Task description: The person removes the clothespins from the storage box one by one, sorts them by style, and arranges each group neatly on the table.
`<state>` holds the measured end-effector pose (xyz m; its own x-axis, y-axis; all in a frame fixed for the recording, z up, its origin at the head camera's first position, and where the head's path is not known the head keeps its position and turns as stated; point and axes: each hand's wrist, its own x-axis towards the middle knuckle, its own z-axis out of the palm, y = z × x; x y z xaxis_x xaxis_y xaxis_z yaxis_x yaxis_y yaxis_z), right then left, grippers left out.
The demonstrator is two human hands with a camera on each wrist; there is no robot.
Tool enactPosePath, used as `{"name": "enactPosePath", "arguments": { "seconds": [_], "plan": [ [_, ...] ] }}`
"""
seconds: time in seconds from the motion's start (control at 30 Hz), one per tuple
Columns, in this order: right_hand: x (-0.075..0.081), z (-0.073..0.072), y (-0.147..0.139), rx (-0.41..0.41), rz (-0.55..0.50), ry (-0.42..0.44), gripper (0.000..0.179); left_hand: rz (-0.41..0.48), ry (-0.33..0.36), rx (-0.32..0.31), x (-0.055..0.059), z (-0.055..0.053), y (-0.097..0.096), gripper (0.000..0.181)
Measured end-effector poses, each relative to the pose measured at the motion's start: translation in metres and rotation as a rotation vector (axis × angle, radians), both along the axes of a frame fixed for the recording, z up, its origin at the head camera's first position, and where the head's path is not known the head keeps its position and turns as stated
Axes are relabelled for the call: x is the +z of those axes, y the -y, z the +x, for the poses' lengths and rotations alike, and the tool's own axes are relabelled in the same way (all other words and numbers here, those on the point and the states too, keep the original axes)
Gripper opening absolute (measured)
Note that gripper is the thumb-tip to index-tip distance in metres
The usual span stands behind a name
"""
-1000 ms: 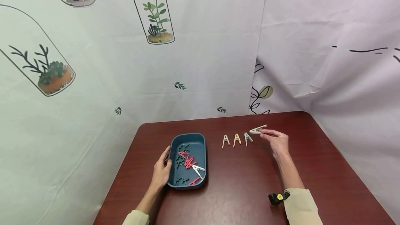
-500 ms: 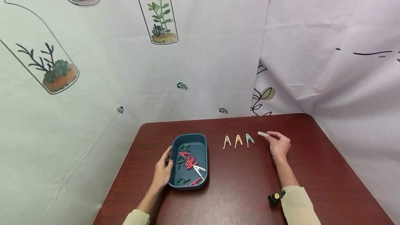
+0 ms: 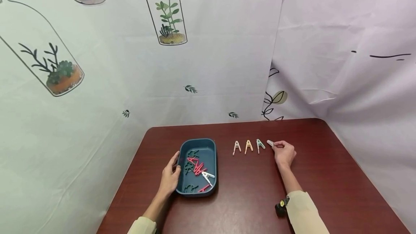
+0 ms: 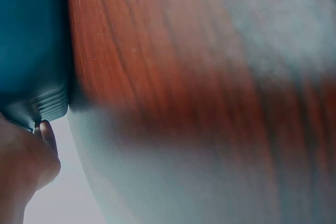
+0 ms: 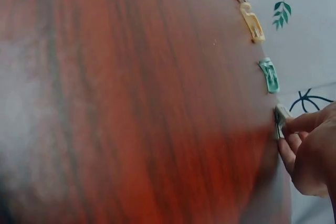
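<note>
In the head view my right hand (image 3: 284,151) pinches a white clothespin (image 3: 269,142) between thumb and fingers, close over the table. That clothespin (image 5: 281,114) also shows in the right wrist view, partly covered by the fingers. To its left stand a green clothespin (image 3: 260,145), a yellow one and a pale pink one, side by side in a row. My left hand (image 3: 169,178) holds the left side of a dark blue tray (image 3: 212,154), thumb at the rim. Red clothespins (image 3: 199,169), a white clothespin (image 3: 207,177) and dark green clips (image 3: 188,168) lie inside.
The dark red-brown table (image 3: 247,198) has rounded far corners. A pale cloth (image 3: 208,64) printed with plants hangs behind it and along both sides. A small black device (image 3: 281,208) sits at the right sleeve.
The right hand has turned the white clothespin from lying sideways to pointing away with its narrow edge showing, and brought it nearer the row. The left hand stays at the tray.
</note>
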<state>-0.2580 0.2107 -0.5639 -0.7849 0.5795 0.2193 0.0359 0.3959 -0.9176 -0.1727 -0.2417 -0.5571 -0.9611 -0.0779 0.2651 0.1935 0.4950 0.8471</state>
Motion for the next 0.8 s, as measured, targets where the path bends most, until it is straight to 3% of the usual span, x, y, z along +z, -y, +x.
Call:
{"name": "enactPosePath", "arguments": {
  "seconds": [0.27,0.57,0.67,0.8],
  "plan": [
    [0.003,-0.009,0.003,0.028,0.089,0.005,0.005,-0.008,-0.004,0.009,-0.001,-0.002,0.000,0.063],
    [0.009,-0.008,-0.008,0.221,0.154,0.061,0.014,-0.003,0.000,-0.002,0.004,-0.005,0.000,0.062],
    [0.009,-0.004,-0.012,0.207,0.146,0.037,0.016,-0.007,0.007,-0.006,0.003,-0.004,0.000,0.062],
    [0.004,0.001,-0.019,0.130,0.182,-0.025,0.021,0.001,0.012,-0.011,0.001,-0.001,0.000,0.062]
  ]
}}
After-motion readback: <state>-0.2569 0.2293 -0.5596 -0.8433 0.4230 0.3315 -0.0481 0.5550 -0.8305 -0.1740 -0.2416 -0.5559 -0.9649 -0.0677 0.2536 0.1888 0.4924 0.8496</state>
